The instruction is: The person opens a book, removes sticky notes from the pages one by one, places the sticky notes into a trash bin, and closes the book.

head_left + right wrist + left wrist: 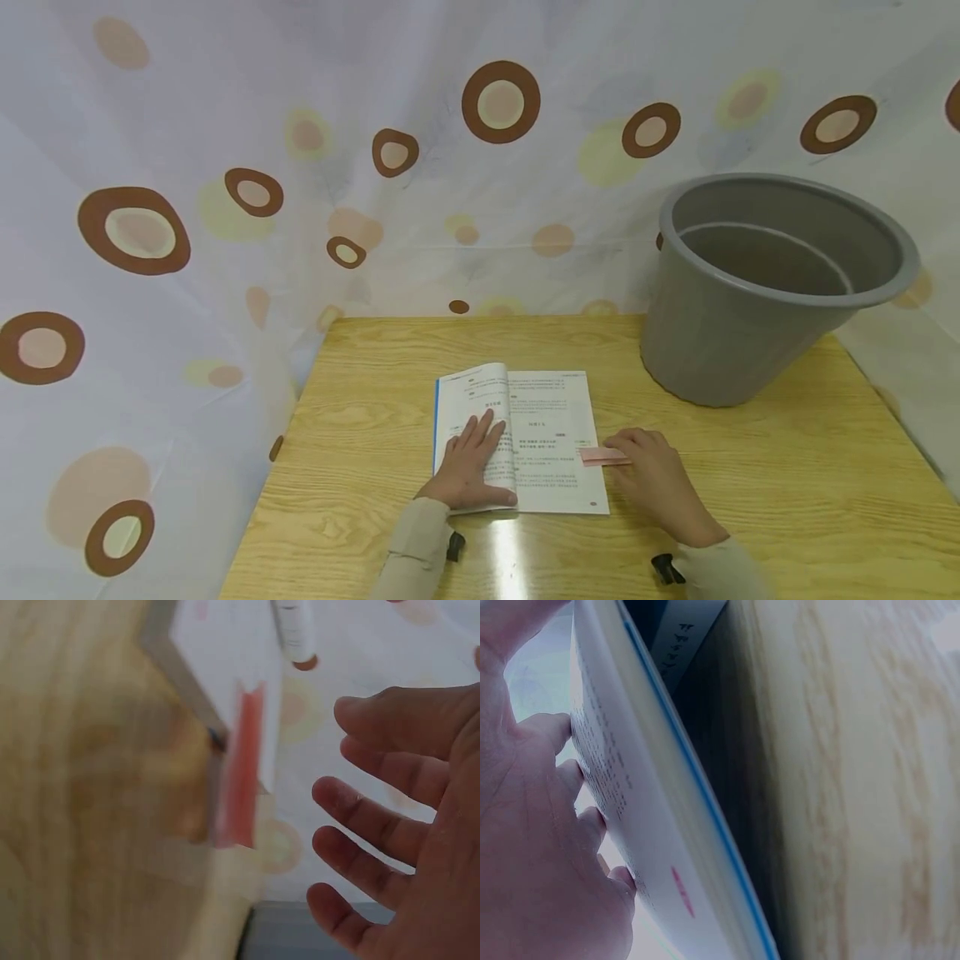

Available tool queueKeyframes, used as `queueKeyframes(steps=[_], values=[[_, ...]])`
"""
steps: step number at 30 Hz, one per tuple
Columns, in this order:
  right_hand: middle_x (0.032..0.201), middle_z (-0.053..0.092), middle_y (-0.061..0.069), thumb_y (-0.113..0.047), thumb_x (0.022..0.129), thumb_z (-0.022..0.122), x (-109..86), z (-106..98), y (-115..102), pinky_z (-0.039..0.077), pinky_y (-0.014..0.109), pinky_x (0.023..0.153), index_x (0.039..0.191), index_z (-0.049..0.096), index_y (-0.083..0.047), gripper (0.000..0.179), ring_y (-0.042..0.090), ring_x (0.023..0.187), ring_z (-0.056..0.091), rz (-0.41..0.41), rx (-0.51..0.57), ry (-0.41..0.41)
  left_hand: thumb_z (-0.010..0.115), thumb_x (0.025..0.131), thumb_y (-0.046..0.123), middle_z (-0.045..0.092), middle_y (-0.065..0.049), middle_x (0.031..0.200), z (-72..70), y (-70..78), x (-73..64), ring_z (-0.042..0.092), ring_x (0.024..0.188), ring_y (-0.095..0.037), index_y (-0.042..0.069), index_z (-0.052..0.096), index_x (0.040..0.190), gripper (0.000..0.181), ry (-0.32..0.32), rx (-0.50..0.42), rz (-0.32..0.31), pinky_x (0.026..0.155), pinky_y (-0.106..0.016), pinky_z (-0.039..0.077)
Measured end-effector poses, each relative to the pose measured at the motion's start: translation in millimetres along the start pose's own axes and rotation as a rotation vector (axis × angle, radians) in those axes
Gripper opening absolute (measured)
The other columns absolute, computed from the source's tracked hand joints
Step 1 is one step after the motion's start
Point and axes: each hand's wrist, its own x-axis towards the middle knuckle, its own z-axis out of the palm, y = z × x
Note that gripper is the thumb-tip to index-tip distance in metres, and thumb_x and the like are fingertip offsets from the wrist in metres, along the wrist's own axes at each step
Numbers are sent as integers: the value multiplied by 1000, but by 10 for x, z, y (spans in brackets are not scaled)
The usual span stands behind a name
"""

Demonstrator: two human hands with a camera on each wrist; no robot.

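Observation:
A printed book [551,400] lies spread on the wooden table, its left pages bowed upward and a blue cover edge showing on the left. My left hand [467,467] rests flat on the left page, fingers spread and thumb by the fold. In the left wrist view, those fingertips touch the printed page [641,787]. A pink paper strip [600,457] lies across the right page's outer edge, jutting past it. My right hand [652,479] overlaps the strip's outer end in the head view. The right wrist view shows its fingers loosely bent, apart from the strip [244,772].
A large grey plastic bucket [720,333] stands at the table's back right. The wooden table [360,417] reaches back to a white cloth [420,75] printed with brown rings. Black devices sit at both wrists, over the sleeves.

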Motion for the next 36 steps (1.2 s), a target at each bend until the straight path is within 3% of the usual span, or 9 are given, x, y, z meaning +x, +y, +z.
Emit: queueKeyframes(steps=[11,19,36], values=[[116,65,8,-9,83,69,5,268,17,42,64,88,109,73,-15,27,37,116,55,78,-75,-147,82,71,56,4,1,170,20,-7,16,2,158,-28,21,19,160,115,2,-5,-1,124,-59,13],[107,66,3,-10,85,68,70,358,20,47,58,83,101,74,-14,17,28,101,60,76,-90,-110,82,71,55,3,0,170,27,-10,17,2,158,-30,21,19,160,115,1,-18,-1,125,-60,12],[103,68,6,-10,84,68,210,390,-4,48,57,80,86,74,-13,7,30,99,60,148,-98,-119,81,72,57,1,3,170,12,-8,-2,0,158,-27,23,18,160,114,-9,0,-17,126,-58,11]])
